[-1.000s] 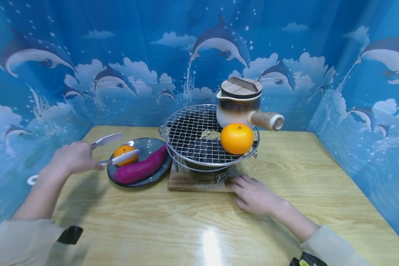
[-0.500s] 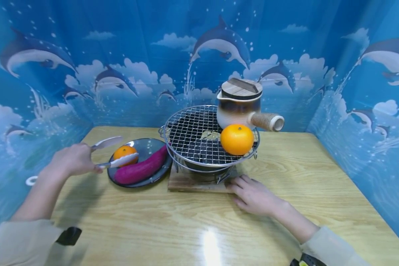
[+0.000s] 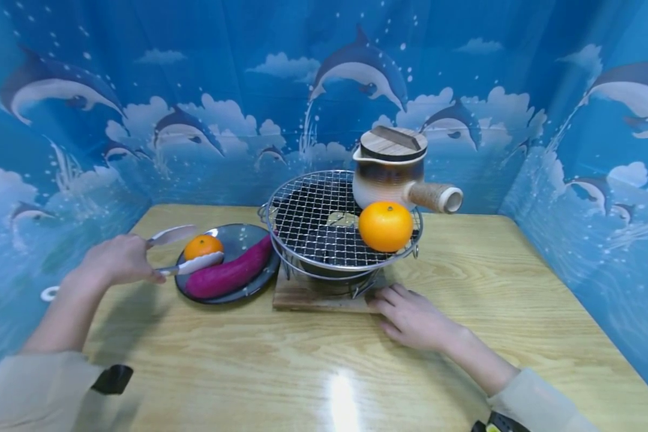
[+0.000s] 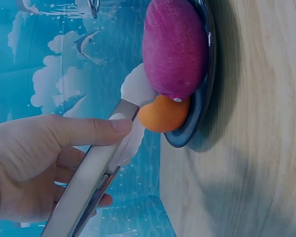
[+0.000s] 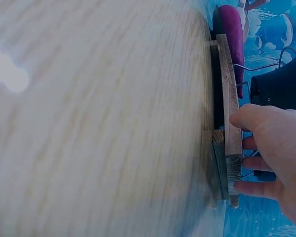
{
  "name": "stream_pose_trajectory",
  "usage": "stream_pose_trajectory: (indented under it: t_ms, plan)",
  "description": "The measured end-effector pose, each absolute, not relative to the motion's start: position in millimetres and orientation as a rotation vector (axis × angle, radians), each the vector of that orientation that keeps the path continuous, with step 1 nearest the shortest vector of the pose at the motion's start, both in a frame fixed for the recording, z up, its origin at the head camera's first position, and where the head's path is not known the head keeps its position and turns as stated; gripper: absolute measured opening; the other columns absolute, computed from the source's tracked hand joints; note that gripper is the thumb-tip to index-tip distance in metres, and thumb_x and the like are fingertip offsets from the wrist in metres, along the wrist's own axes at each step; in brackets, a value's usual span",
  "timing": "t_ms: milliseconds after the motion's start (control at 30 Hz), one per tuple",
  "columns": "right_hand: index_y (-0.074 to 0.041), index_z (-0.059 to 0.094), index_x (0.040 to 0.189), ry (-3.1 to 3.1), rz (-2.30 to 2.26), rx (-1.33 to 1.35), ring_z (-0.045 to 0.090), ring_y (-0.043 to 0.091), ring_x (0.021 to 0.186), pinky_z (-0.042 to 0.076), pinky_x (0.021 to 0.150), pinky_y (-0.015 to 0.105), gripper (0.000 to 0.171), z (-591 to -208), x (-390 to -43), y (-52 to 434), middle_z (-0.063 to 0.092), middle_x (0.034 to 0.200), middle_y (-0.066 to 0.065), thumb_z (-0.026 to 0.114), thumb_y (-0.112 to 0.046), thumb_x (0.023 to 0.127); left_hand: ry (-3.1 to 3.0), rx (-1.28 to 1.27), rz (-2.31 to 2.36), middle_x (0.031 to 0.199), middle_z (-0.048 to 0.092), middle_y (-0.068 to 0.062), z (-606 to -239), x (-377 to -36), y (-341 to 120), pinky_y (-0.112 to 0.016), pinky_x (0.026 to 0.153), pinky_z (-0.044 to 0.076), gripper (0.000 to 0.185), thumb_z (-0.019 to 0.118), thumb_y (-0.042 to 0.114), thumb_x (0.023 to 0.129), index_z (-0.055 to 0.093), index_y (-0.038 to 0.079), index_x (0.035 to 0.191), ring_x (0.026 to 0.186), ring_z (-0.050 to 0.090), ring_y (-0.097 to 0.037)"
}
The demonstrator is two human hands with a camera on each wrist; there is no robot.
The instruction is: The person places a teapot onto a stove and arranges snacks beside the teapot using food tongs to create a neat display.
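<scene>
My left hand [image 3: 121,258] holds metal tongs [image 4: 81,182] with pale scalloped tips, thumb on one arm and fingers on the other side. Their two tips stand apart around a small orange [image 3: 202,245] on a dark plate [image 3: 248,230]; the nearer tip overlaps the fruit's lower edge in the head view. Beside that orange lies a long purple vegetable [image 3: 229,277]. My right hand [image 3: 410,315] grips the front right corner of a wooden board [image 3: 318,302], thumb at its edge in the right wrist view. A stove with a round wire grill [image 3: 313,237] stands on this board.
A larger orange [image 3: 386,227] sits on the grill's right front. Behind it is a lidded pot [image 3: 380,183] whose side handle [image 3: 434,197] juts right. The plate's right side lies close to the grill's rim. A blue dolphin curtain [image 3: 248,90] encloses the table [image 3: 518,282].
The tongs have shifted slightly down, their nearer tip passing from across the small orange to its lower edge. My right hand stays at the board's corner.
</scene>
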State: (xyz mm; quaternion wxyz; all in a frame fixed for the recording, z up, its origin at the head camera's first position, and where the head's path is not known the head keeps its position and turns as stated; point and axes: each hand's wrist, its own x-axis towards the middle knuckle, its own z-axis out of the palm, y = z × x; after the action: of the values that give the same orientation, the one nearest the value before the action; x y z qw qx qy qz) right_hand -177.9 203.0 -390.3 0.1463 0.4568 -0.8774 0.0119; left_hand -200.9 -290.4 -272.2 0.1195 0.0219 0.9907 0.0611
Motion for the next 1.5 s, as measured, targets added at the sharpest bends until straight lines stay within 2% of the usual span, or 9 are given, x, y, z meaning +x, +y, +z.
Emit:
stream_pose_trajectory:
  t_ms: [300,467,600,867,1167,1267,1500]
  plan:
    - [-0.011,0.061,0.115,-2.536,0.013,1.308,0.052,0.023,0.104,0.047,0.087,0.037,0.037,-389.8,-178.7,202.3,0.056,0.114,0.006,0.067,-0.024,0.081,2.844,0.079,0.195,0.078,0.057,-0.013,-279.6,-203.2,-294.1,-0.039,0.055,0.045,0.066,0.078,0.048,0.064,0.061,-0.009,0.094,0.065,0.049,-0.025]
    - [-0.011,0.061,0.116,-2.545,0.009,1.299,0.052,0.023,0.105,0.047,0.087,0.037,0.037,-389.8,-178.7,202.3,0.057,0.114,0.006,0.066,-0.025,0.081,2.864,0.084,0.19,0.076,0.056,-0.011,-281.4,-204.1,-292.7,-0.037,0.054,0.043,0.067,0.079,0.047,0.064,0.06,-0.009,0.096,0.064,0.048,-0.024]
    - [-0.011,0.061,0.116,-2.545,0.008,1.297,0.052,0.022,0.105,0.047,0.087,0.037,0.037,-389.9,-178.3,202.2,0.056,0.115,0.005,0.066,-0.025,0.082,2.88,0.102,0.171,0.082,0.059,-0.015,-281.5,-204.0,-292.9,-0.04,0.055,0.045,0.072,0.078,0.049,0.063,0.06,-0.01,0.099,0.067,0.05,-0.026]
    - [-0.011,0.061,0.116,-2.554,-0.004,1.295,0.051,0.022,0.105,0.046,0.087,0.037,0.037,-390.1,-177.8,201.9,0.056,0.115,0.006,0.066,-0.026,0.082,2.868,0.096,0.129,0.079,0.058,-0.012,-282.3,-202.8,-292.9,-0.037,0.051,0.042,0.072,0.074,0.053,0.068,0.059,-0.009,0.1,0.065,0.048,-0.025]
    - [-0.011,0.061,0.114,-2.517,0.003,1.304,0.052,0.023,0.103,0.047,0.086,0.037,0.037,-390.5,-178.8,201.6,0.057,0.113,0.006,0.067,-0.024,0.08,2.929,0.087,0.104,0.068,0.049,-0.005,-285.1,-199.8,-292.7,-0.032,0.048,0.033,0.056,0.071,0.055,0.071,0.061,0.002,0.087,0.058,0.041,-0.02]
    - [-0.011,0.061,0.114,-2.514,0.006,1.306,0.052,0.023,0.103,0.047,0.086,0.037,0.037,-390.7,-179.1,201.4,0.057,0.113,0.006,0.067,-0.024,0.08,2.941,0.09,0.118,0.067,0.048,-0.005,-286.0,-199.4,-293.7,-0.032,0.047,0.032,0.059,0.071,0.057,0.07,0.062,0.002,0.089,0.056,0.04,-0.019]
    - [-0.011,0.061,0.115,-2.532,0.01,1.304,0.052,0.022,0.104,0.047,0.087,0.036,0.037,-391.1,-178.8,201.8,0.056,0.114,0.006,0.067,-0.024,0.081,2.953,0.087,0.144,0.069,0.049,-0.006,-285.6,-197.9,-294.4,-0.031,0.046,0.032,0.08,0.07,0.061,0.068,0.06,-0.008,0.108,0.055,0.038,-0.019]
